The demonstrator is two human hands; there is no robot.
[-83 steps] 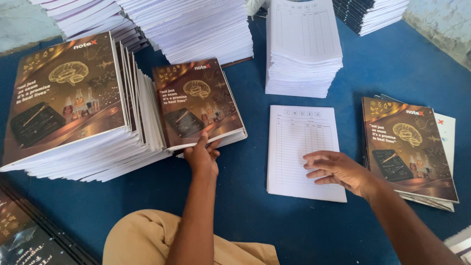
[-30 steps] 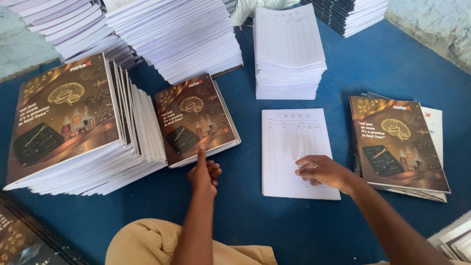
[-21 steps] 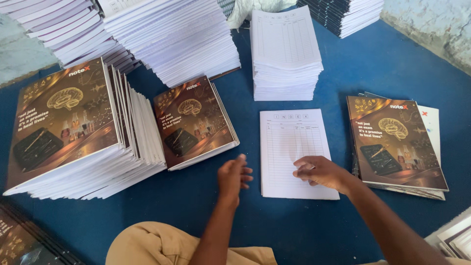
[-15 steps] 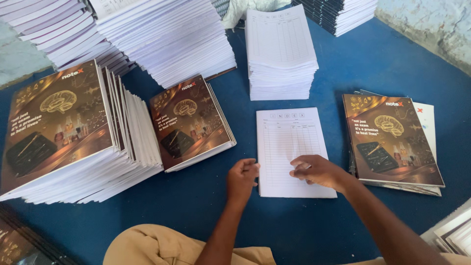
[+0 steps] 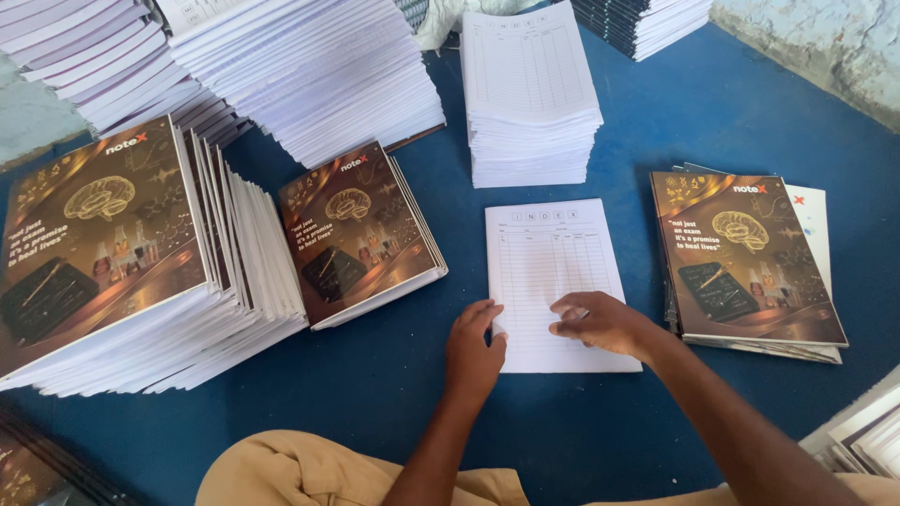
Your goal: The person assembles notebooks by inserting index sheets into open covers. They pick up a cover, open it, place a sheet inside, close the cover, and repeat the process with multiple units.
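Observation:
A white ruled index sheet point(image 5: 553, 267) lies flat on the blue table point(image 5: 394, 365) in front of me. My left hand point(image 5: 473, 351) rests at its lower left edge, fingers touching the paper. On the sheet's lower right part, my right hand point(image 5: 605, 323) presses with curled fingers. A brown-covered notebook point(image 5: 356, 230) lies just left of the sheet. A small stack of the same notebooks point(image 5: 745, 262) sits to the right.
A tall leaning pile of brown-covered notebooks point(image 5: 122, 262) fills the left. A stack of white index sheets point(image 5: 530, 94) stands behind the single sheet. White page blocks point(image 5: 309, 75) and dark notebook piles point(image 5: 647, 19) line the back. My tan-clothed knee point(image 5: 309, 473) is at the bottom.
My left hand left the brown-covered notebook and moved right to the index sheet's lower left edge. My right hand stayed on the sheet.

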